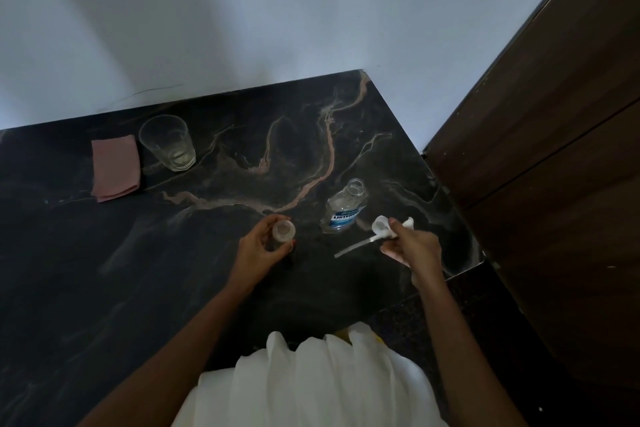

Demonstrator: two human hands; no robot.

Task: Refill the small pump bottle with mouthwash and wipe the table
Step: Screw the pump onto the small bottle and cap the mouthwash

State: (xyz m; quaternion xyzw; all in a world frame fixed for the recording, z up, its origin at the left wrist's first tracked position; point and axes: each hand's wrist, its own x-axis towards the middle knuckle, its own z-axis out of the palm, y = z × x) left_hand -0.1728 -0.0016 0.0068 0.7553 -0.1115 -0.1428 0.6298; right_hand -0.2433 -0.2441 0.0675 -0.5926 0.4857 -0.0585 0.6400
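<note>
The small clear bottle (283,231) stands upright on the dark marble table (173,270) with its mouth uncovered, and my left hand (261,250) is wrapped around it. Off to the right, my right hand (414,248) holds the white pump head (382,227) above the table, its thin dip tube (351,248) slanting down to the left. Between the two hands, slightly farther back, stands the clear mouthwash bottle (343,208) with a blue label and no cap on its neck.
A folded pink cloth (114,166) lies at the back left of the table, next to an empty drinking glass (169,142). A pale wall runs behind the table. A dark wooden door (554,149) stands just past the table's right edge.
</note>
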